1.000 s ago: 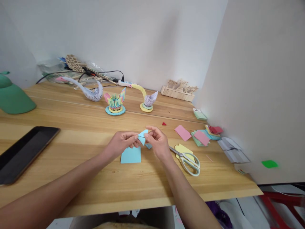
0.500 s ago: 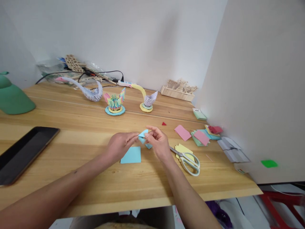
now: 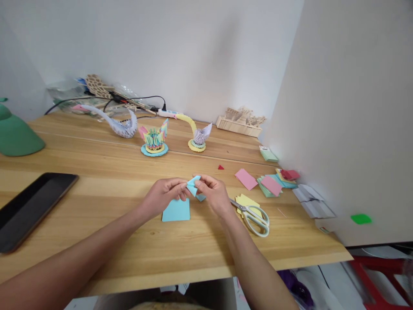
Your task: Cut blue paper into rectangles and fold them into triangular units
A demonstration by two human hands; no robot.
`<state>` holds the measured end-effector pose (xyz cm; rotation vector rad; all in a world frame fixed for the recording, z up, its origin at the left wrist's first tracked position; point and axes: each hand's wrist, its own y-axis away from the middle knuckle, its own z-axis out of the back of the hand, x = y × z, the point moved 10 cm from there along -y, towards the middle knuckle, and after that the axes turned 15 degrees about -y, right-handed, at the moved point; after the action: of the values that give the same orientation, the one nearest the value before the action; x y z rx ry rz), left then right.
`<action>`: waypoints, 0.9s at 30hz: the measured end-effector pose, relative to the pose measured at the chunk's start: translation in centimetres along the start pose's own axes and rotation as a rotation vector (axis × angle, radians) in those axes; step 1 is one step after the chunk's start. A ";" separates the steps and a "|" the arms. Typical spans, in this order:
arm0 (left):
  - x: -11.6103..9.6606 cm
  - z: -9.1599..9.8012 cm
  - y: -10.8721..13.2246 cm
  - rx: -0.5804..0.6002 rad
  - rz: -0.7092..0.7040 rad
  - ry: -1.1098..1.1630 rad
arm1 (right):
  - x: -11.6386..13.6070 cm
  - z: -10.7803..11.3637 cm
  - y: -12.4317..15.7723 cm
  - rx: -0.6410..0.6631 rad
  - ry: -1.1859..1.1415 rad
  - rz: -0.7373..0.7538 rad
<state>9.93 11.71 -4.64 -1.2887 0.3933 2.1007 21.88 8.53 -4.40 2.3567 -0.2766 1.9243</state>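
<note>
A small blue paper (image 3: 193, 185) is held just above the table (image 3: 112, 172), between both hands. The left hand (image 3: 163, 198) pinches its left side with thumb and fingers. The right hand (image 3: 214, 196) pinches the right side the same way. It looks like a fold is being made, and a neat crease needs a firm, even squeeze. A flat blue sheet (image 3: 176, 211) lies under the hands. Scissors (image 3: 255, 217) lie near the right hand.
</note>
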 end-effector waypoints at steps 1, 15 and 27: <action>0.0 0.0 0.0 0.005 -0.001 -0.004 | 0.0 0.0 0.0 0.005 0.011 -0.005; 0.1 0.6 0.2 -0.065 0.051 -0.081 | 0.1 -0.3 0.2 -0.003 0.141 0.076; -0.1 -1.8 0.4 0.163 0.040 -0.018 | 1.0 -0.8 0.7 0.039 0.234 0.133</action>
<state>10.90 10.40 -5.42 -1.1754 0.5747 2.0650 21.11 7.90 -3.34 2.1559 -0.3885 2.2608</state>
